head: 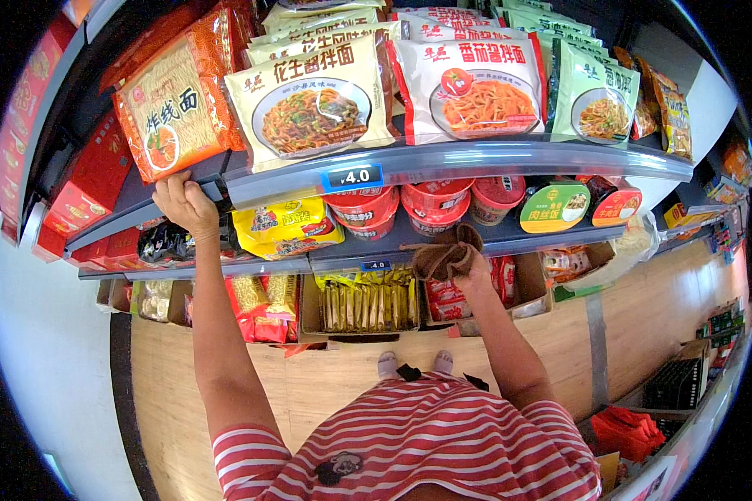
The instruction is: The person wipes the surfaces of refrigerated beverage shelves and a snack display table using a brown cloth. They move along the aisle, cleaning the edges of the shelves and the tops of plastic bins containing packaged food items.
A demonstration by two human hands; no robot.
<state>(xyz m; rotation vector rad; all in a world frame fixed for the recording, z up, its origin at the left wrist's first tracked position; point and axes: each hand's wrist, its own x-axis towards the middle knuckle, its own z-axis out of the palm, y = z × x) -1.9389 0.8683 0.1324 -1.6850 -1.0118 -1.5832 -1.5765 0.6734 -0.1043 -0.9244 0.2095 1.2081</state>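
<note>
My left hand (188, 203) is curled over the front edge of the upper shelf (212, 164), just under an orange packet of dried noodles (175, 103). Its fingertips are partly hidden, and whether they touch the packet is unclear. A crumpled brown cloth (442, 260) is bunched in my right hand (474, 273), in front of the lower shelf's edge. Cream noodle packets (313, 103), red-and-white ones (473, 87) and green ones (595, 94) stand in rows on the upper shelf. Its clear price rail (464, 164) starts right of my left hand.
Below sit a yellow multipack (288, 228), red tubs (435, 206) and bowl meals (554, 208). Open cardboard boxes of packets (370, 304) line the floor under the lower shelf. Red cartons (88, 181) stand at left. A red bag (626, 432) and a black crate (675, 379) are behind right.
</note>
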